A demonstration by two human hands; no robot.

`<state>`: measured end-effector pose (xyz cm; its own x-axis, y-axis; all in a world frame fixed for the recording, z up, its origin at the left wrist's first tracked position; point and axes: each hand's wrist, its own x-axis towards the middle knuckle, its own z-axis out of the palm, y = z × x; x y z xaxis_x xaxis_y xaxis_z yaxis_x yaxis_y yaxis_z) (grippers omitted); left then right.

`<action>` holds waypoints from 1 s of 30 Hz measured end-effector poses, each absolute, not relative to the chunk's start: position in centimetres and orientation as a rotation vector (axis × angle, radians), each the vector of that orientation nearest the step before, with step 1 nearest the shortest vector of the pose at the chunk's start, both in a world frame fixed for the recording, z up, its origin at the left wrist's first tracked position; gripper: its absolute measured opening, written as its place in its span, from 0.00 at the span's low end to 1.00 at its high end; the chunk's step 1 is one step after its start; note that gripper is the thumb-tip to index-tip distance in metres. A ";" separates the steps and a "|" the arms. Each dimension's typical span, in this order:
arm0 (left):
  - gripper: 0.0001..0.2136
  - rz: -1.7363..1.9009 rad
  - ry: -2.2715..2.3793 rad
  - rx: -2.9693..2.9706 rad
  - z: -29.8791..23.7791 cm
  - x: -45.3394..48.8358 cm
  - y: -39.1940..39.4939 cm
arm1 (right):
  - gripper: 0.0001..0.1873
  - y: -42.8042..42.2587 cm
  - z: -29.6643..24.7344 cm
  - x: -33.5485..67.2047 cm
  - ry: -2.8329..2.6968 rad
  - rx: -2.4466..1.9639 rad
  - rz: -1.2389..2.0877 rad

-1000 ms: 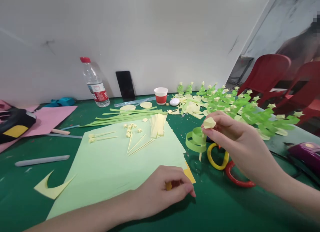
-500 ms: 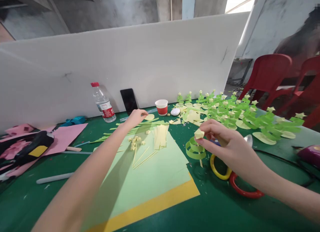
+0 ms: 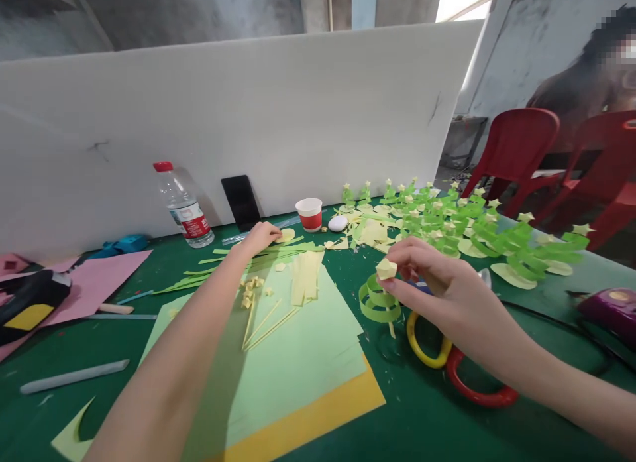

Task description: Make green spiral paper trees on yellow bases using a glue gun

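Observation:
My right hand [image 3: 430, 276] is closed around a small pale-yellow paper star [image 3: 386, 269], pinched between thumb and fingers. Below the star hangs a curled green paper spiral [image 3: 379, 299] on a thin stick, held over the green table. Stretched out toward the back, my left hand [image 3: 262, 237] has its fingers together at the edge of a pale-yellow paper disc [image 3: 287, 235] by the green strips [image 3: 268, 255]. Its fingertips are partly hidden. Small folded stars [image 3: 252, 291], yellow paper strips [image 3: 305, 276] and thin sticks [image 3: 268, 329] lie on a light-green sheet [image 3: 298, 362] between my arms.
Scissors [image 3: 481, 389] with yellow and red handles lie beneath my right hand. Finished paper plants [image 3: 447, 223] crowd the back right. A paper cup [image 3: 309, 214], a phone [image 3: 240, 202] and a bottle [image 3: 185, 207] stand along the white board. A glue gun [image 3: 609, 313] lies far right.
The view has shifted, so the table things sit further left. My left fingers have come down onto the disc's edge. My right hand still holds the star and spiral.

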<state>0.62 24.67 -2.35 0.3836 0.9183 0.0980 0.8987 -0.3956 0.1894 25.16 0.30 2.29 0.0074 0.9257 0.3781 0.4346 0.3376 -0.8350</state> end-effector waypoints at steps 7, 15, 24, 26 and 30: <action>0.11 0.656 1.640 2.694 0.4 2.8 17.1 | 0.08 -0.1 2.9 25.5 -1.579 -1.243 0.589; 0.12 0.505 0.996 3.022 -1.9 3.9 -0.2 | 0.08 -0.5 3.6 25.9 -1.607 -1.209 0.540; 0.10 0.298 1.553 2.779 -0.3 2.9 10.8 | 0.09 -0.5 3.4 25.9 -1.596 -1.187 0.603; 0.11 0.258 1.676 2.713 -0.2 2.5 15.3 | 0.09 -0.3 3.3 25.9 -1.599 -1.203 0.596; 0.12 0.229 1.802 2.614 -1.3 1.7 21.6 | 0.10 0.2 3.3 26.1 -1.610 -1.263 0.580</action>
<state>1.71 21.59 -1.26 0.3491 0.9263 0.1417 0.9323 -0.3585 0.0468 26.10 0.22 3.32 0.0113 0.9186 0.3951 0.4551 0.3471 -0.8200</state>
